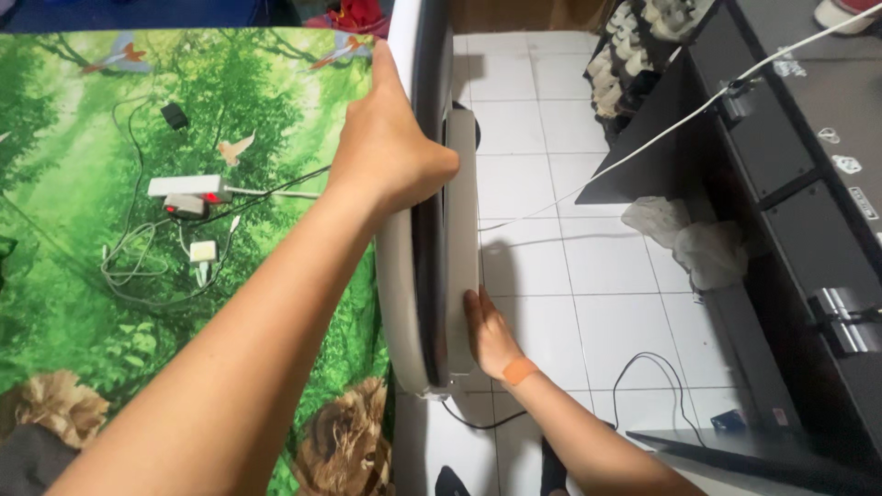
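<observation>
On the far left, a bed cover (83, 184) printed with green jungle, birds and a lion lies spread out, and on it sit a white power strip (188, 186) with a red switch, a small white charger (203, 251), a black plug (174, 116) and loose grey cables (133, 266). Just right of these, the person's left forearm runs up from the lower left corner to the left hand (390, 152), which is clamped on the upper part of a flat white panel with a dark inner face (432, 266); the thumb lies over its edge toward the right and the fingers (381, 69) reach up along its left side, closed around the rim. That panel stands on edge between the bed and the floor, seen almost end-on from above, its top running out of the picture. Lower down, the right hand (490, 335) presses flat against the panel's right face, fingers straight and together, gripping nothing; an orange plaster (519, 370) sits at the wrist. Further right, the white tiled floor (597, 276) carries a black cable (661, 372) and a crumpled pale cloth (698, 243). A white cord (643, 147) stretches across to a dark cabinet (808, 211) at the right edge
</observation>
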